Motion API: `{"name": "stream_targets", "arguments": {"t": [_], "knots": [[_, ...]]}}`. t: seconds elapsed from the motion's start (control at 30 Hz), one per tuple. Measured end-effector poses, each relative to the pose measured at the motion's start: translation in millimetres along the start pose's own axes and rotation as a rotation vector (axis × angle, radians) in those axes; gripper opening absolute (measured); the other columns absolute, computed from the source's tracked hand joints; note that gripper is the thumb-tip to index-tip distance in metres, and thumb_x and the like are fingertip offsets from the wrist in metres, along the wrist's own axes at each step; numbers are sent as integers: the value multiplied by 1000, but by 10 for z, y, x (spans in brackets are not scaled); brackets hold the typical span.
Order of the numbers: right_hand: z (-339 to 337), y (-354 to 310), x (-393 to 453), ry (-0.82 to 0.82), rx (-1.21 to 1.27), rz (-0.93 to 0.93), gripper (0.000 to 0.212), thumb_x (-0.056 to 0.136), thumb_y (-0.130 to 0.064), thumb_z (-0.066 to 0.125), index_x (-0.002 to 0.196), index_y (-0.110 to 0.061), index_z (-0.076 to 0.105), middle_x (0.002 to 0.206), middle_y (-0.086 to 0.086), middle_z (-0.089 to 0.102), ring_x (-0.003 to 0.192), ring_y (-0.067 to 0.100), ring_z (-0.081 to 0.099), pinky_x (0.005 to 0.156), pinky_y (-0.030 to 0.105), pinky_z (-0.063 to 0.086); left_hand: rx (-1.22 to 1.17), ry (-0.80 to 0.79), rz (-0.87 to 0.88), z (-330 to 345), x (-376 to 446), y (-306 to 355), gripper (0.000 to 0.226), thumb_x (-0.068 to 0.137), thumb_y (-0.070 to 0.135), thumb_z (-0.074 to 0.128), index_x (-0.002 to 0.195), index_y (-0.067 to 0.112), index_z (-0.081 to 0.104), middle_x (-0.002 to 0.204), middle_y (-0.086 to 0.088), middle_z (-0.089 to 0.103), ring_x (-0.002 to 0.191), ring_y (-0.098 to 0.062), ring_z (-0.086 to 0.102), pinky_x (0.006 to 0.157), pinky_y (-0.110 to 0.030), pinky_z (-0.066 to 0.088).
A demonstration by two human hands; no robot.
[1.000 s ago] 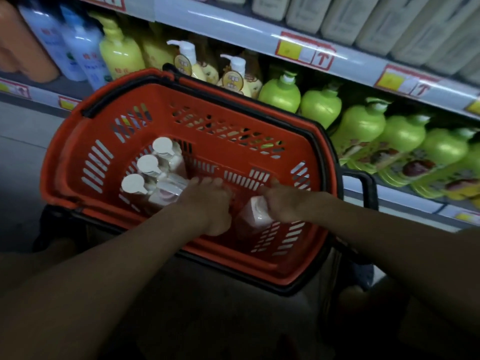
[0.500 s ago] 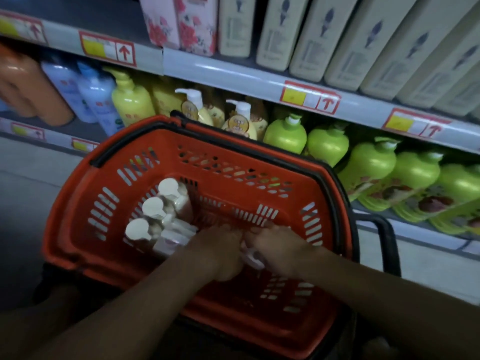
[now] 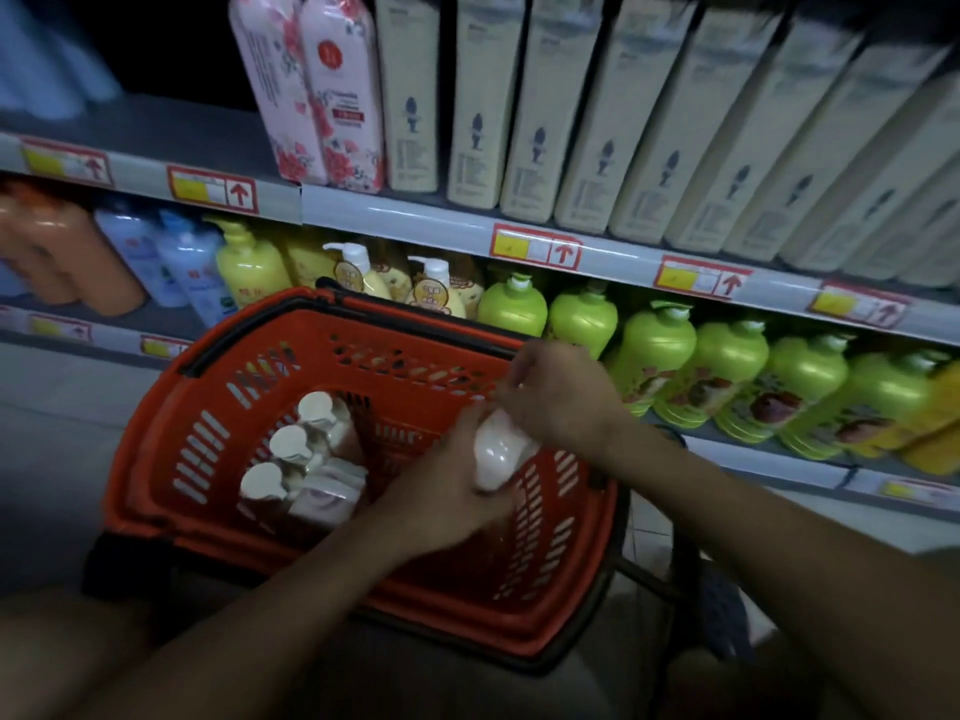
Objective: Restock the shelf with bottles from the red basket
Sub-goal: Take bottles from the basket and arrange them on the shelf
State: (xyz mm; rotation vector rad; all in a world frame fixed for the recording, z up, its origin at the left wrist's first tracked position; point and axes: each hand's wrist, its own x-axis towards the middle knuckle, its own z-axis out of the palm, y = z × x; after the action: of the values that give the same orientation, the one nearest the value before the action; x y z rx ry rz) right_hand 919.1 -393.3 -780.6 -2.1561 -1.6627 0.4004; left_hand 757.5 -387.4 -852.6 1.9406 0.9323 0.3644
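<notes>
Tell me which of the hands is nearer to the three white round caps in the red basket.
Left. The left hand is just right of the white round caps; the right hand is farther right.

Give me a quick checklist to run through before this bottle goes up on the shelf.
1. Bottle held: ok. The left hand grips the pink bottle from below and the right hand holds its top end.
2. Bottle clear of the red basket: ok, it is lifted above the basket floor, near the right wall.
3. Matching spot on the shelf: ok. The pink floral bottles stand on the upper shelf, with a dark gap to their left.
4. Cap closed: cannot tell, the right hand covers it.
5. Label facing: cannot tell, the bottle is blurred.
6. More stock left: ok. Three white-capped bottles remain in the basket.
</notes>
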Motion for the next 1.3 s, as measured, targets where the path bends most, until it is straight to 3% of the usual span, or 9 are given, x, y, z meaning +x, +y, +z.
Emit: {"name": "stream_targets", "arguments": {"t": [0.13,0.2,0.27,0.4,0.6,0.77,1.0,1.17,1.3], "knots": [[-926,-377,-117,272,373,-7,24,87,-35,72,77,-13,70,60,1,65,64,14,66,58,27,48,-320,380,115,-392,120,660,59,70,23,90,115,36,53,102,20,71,89,3,69,72,-20,55],[-1511,-597,-251,405,674,-75,31,94,-38,67,81,-10,70,65,14,65,51,10,62,46,24,45,-542,484,104,-678,150,1070,50,65,32,91,104,33,60,99,15,75,87,-4,73,71,-27,59],[-2017,-735,-472,538,759,-167,28,96,-43,65,85,-18,73,73,13,68,56,11,63,48,31,48,-784,485,92,-910,113,1476,48,66,43,85,107,26,67,104,-1,77,95,-21,74,78,-46,61],[-2326,-737,-955,549,670,-220,17,91,-43,72,101,-29,75,89,2,74,82,18,70,71,36,59,-1047,324,243,-1210,-84,2290,41,87,47,72,121,24,71,116,-9,76,101,-24,73,86,-45,59],[-2365,-839,-1341,605,371,-232,76,63,-74,77,128,-51,45,114,-31,46,104,-14,50,69,8,45,-1065,189,360,-1260,-366,3242,61,80,52,73,126,13,69,117,-14,76,108,-27,73,77,-33,62],[-2569,-759,-1458,709,401,-155,77,55,-69,77,123,-50,45,109,-27,53,99,-7,57,75,24,53,-1003,121,370,-1061,-423,3606,51,83,50,71,123,18,71,113,-11,77,101,-26,76,69,-32,62],[-2514,-410,-1492,601,548,-81,79,53,-63,87,118,-47,46,112,-20,61,101,-4,62,80,31,58,-921,1,406,-806,-308,3617,45,82,41,78,123,25,71,121,-9,75,112,-25,72,83,-32,61],[-2176,-245,-1356,457,701,-15,78,49,-60,92,111,-51,45,110,-25,62,96,-12,62,72,18,55,-895,-21,333,-684,-136,3271,43,82,37,79,122,23,71,119,-9,75,110,-26,73,84,-34,61],[-1828,-89,-1159,314,882,67,76,49,-53,95,114,-40,57,104,-21,71,89,-13,66,62,12,56,-813,-20,206,-691,-26,2810,45,82,38,78,124,25,70,121,-5,75,111,-25,72,92,-42,60]]}}
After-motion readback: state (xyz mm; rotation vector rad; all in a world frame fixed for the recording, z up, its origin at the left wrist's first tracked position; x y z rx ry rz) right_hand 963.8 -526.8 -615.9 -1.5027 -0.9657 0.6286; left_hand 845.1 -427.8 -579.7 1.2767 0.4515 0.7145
